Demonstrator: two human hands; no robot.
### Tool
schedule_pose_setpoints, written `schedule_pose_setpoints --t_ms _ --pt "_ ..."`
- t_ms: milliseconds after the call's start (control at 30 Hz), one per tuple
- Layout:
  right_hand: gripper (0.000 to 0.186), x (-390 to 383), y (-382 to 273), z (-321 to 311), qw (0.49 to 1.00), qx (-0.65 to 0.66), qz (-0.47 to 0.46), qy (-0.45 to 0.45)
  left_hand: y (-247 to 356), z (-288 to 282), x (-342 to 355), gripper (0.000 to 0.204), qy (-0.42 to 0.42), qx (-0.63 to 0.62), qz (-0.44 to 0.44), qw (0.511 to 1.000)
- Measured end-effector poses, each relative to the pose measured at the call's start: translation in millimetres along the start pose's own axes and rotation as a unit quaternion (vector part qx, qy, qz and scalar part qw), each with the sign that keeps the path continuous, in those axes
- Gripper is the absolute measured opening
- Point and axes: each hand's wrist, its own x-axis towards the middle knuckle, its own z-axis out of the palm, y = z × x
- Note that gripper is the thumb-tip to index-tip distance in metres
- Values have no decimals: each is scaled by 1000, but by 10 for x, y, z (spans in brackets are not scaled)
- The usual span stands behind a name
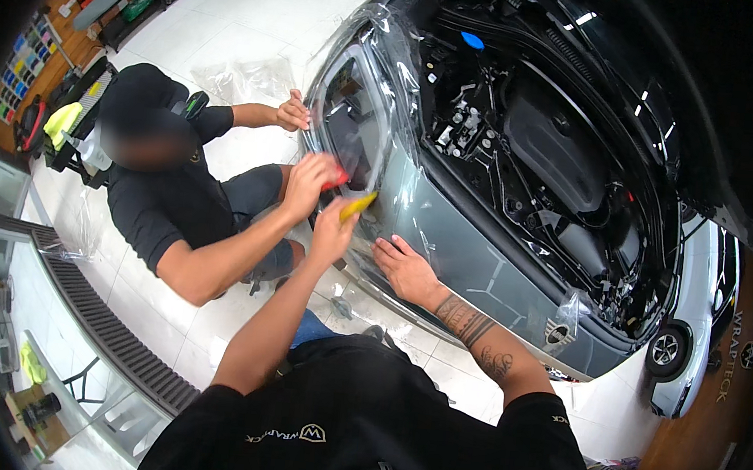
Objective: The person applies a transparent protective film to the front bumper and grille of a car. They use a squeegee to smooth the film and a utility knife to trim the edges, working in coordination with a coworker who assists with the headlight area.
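Note:
My left hand [331, 235] grips a yellow squeegee [358, 207], its edge at the grey car's front [470, 239], just below the headlight [351, 116]. Fingers stretched out, my right hand [407, 272] lies on the front panel, to the right of the squeegee. Clear film [397, 67] covers the headlight and hangs in wrinkles along its far side. Close by my left hand, a co-worker's hand [308, 182] holds a red squeegee [338, 178] against the lower headlight area. The co-worker's other hand [294, 111] touches the film at the headlight's outer edge.
A co-worker [164, 154] in black crouches to my left. The engine bay [546, 142] lies open under the raised bonnet. A floor grate [118, 320] runs at the left, and loose clear film [247, 79] lies on the white floor. Another car [701, 308] stands at the right.

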Motion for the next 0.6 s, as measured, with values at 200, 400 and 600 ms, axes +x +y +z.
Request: schedule_pose_setpoints --t_ms 200,400,600 --pt "49 -72 -104 -2 999 15 42 12 -124 405 -97 20 91 128 -72 985" --pt "48 -39 -136 64 998 22 55 -11 -767 86 -1425 26 -207 104 -186 955" --pt "52 -74 -145 84 998 -7 52 -35 -472 -261 -1080 52 -156 -467 -410 768"
